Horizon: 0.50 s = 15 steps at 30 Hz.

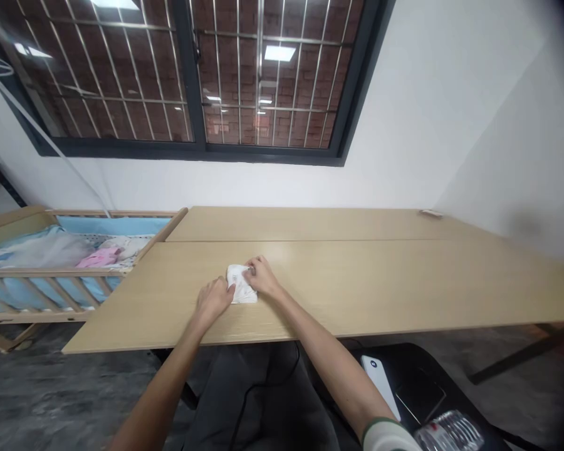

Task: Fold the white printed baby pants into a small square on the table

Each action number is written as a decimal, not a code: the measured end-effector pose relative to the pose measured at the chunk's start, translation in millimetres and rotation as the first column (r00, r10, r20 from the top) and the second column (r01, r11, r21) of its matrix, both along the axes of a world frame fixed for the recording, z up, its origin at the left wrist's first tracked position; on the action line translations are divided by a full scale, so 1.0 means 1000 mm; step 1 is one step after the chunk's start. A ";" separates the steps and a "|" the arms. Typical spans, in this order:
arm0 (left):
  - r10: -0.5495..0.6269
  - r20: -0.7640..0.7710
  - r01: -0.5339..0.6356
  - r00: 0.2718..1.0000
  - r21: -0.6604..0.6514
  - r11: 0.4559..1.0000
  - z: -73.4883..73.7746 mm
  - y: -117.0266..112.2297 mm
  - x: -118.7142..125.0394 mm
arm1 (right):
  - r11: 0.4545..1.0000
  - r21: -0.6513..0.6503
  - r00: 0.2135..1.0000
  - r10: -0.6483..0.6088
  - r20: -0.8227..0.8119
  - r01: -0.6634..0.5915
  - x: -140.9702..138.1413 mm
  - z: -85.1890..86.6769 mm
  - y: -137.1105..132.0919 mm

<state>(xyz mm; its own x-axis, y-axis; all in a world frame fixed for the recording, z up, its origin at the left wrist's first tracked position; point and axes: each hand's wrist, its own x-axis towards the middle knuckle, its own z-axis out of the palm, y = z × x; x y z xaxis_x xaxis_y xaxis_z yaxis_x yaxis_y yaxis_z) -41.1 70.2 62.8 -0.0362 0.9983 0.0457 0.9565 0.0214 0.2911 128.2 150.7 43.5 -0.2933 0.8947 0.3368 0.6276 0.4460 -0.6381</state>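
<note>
Small white folded cloth [241,285], flat on the long pale wooden table [380,282], near its front edge. Left hand [212,302] just left of the cloth, fingers together, tips pressing on its left edge. Right hand [262,277] at the cloth's top right corner, fingers pinched on it. To the far left, beside the table, a wooden baby cot [37,275] with blue padding.

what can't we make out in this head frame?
- White folded cloth: print too small to read; both hands cover its edges.
- Left hand, right hand: fingertips tucked against the cloth, grip unclear.
- Crib: cut off by the left edge; contents blurred.
- Plastic-wrapped item: cropped at the bottom edge.
</note>
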 end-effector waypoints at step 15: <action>0.078 0.366 -0.111 0.927 0.069 0.991 0.025 -0.232 -0.156 | 0.618 -0.429 0.651 0.181 -0.737 -0.659 -0.118 0.040 -0.190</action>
